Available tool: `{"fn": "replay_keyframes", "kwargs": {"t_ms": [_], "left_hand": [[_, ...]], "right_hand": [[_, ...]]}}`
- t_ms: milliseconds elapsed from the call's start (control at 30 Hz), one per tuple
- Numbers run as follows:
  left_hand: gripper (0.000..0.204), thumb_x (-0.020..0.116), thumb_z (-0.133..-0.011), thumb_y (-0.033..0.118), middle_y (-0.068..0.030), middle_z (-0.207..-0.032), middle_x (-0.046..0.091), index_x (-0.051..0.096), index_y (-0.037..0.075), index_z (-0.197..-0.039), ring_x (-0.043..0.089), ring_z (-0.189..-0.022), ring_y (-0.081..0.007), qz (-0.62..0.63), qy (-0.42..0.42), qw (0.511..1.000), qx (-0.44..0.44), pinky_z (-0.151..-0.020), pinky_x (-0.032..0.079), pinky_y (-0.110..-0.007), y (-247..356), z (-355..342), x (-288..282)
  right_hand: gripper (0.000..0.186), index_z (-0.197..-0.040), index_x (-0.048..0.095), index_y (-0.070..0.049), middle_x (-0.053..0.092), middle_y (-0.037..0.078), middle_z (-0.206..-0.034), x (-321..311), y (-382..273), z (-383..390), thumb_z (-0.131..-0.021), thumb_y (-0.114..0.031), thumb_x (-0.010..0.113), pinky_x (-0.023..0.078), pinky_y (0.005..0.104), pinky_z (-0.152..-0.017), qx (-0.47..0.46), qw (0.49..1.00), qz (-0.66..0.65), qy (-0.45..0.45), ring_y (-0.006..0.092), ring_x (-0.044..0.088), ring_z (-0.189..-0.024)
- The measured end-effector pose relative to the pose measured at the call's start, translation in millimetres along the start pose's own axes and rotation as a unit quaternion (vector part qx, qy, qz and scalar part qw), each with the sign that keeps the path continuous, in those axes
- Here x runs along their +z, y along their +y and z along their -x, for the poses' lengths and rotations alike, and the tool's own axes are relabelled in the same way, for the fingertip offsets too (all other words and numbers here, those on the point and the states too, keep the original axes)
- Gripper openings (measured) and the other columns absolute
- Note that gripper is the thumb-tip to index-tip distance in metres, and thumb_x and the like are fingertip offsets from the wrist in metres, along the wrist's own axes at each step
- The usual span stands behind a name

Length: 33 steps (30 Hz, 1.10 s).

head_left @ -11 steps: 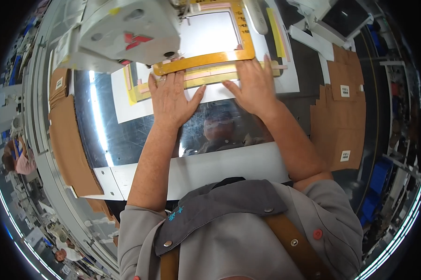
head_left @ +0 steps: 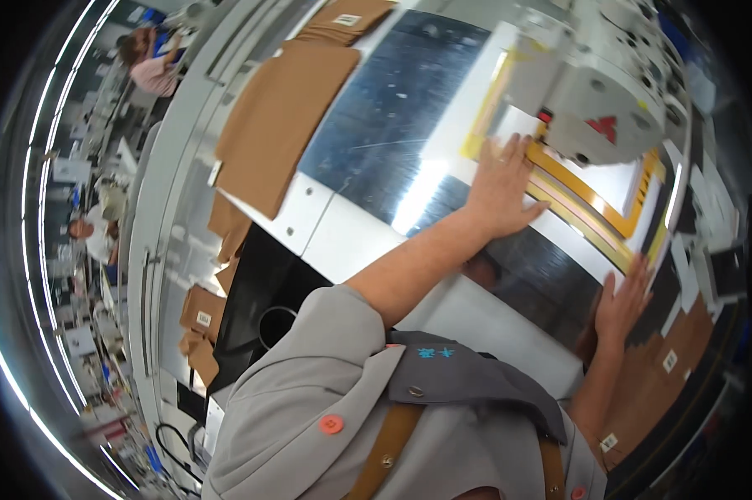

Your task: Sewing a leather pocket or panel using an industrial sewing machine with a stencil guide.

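Observation:
My left hand [head_left: 499, 190] is open, its fingers stretched out over the white board [head_left: 481, 179] beside the sewing machine head [head_left: 597, 121]. The fingertips reach close to the corner of a flat orange-yellow frame [head_left: 591, 202]. My right hand [head_left: 626, 302], also open with fingers extended, rests by the near right end of the pale yellow strip [head_left: 577, 219] along the board. Neither hand holds anything that I can see. Part of the frame is hidden under the machine head, and white material shows inside it.
Brown fabric pieces [head_left: 272, 125] lie in stacks on the left, and more brown fabric [head_left: 663, 383] with white labels lies on the right. A shiny metal plate [head_left: 397, 92] covers the worktop. Other people [head_left: 152, 71] sit farther off at the left.
My view has turned left, so the table and machine now appear tilted and farther right. My left hand has moved left toward the machine head's side; my right hand has shifted to the board's right end.

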<state>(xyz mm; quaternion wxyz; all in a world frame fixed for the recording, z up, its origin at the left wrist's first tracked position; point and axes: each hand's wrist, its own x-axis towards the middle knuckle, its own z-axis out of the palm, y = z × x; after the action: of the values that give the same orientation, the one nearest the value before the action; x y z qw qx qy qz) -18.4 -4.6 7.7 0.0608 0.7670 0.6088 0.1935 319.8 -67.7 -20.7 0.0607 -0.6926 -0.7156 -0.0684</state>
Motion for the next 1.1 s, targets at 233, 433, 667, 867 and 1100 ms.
{"fn": "replay_keyframes", "kwargs": {"t_ms": [233,433,667,867,1100], "left_hand": [[0.080,0.054,-0.095,0.055,-0.0170,-0.164,0.035,0.038,0.004,-0.155,0.029,-0.154,-0.0317,-0.085,0.050,0.986,-0.134,-0.124,0.012,-0.059,-96,59,-40],[0.043,0.072,-0.093,0.035,-0.0160,-0.133,0.066,0.069,0.004,-0.123,0.063,-0.120,-0.0320,-0.074,0.251,0.922,-0.287,-0.106,0.043,-0.049,-237,116,-103],[0.028,0.081,-0.084,0.030,-0.0197,-0.094,0.074,0.079,0.004,-0.093,0.071,-0.088,-0.0372,-0.053,0.114,0.909,-0.396,-0.081,0.057,-0.045,-306,146,-157],[0.018,0.075,-0.080,0.019,-0.0219,-0.097,0.074,0.078,0.003,-0.089,0.072,-0.097,-0.0380,-0.115,0.068,0.903,-0.407,-0.087,0.058,-0.046,-299,118,-146],[0.023,0.081,-0.074,0.022,-0.0196,-0.094,0.075,0.079,0.003,-0.086,0.073,-0.094,-0.0355,-0.005,0.151,0.852,-0.501,-0.087,0.059,-0.042,-317,134,-161]], "right_hand": [[0.073,-0.162,0.023,-0.003,0.022,0.021,-0.168,4,52,54,-0.108,-0.049,0.041,0.021,0.0636,-0.121,0.140,0.981,0.122,-0.053,0.0389,0.020,-0.156],[0.057,-0.154,0.039,-0.002,0.027,0.028,-0.163,-42,-16,39,-0.107,-0.031,0.052,0.029,0.0553,-0.120,-0.061,0.992,-0.022,0.113,0.0470,0.030,-0.149],[0.049,-0.144,0.053,-0.002,0.038,0.027,-0.158,-59,-142,50,-0.098,-0.019,0.060,0.029,0.0566,-0.119,-0.273,0.928,-0.252,-0.020,0.0452,0.035,-0.147],[0.050,-0.143,0.054,-0.005,0.043,0.021,-0.157,-23,-170,74,-0.097,-0.026,0.056,0.024,0.0584,-0.120,-0.397,0.901,-0.178,0.010,0.0403,0.037,-0.148],[0.056,-0.148,0.047,-0.006,0.044,0.017,-0.157,-8,-171,70,-0.098,-0.030,0.052,0.024,0.0567,-0.121,-0.405,0.908,-0.104,0.040,0.0361,0.039,-0.147]]}}
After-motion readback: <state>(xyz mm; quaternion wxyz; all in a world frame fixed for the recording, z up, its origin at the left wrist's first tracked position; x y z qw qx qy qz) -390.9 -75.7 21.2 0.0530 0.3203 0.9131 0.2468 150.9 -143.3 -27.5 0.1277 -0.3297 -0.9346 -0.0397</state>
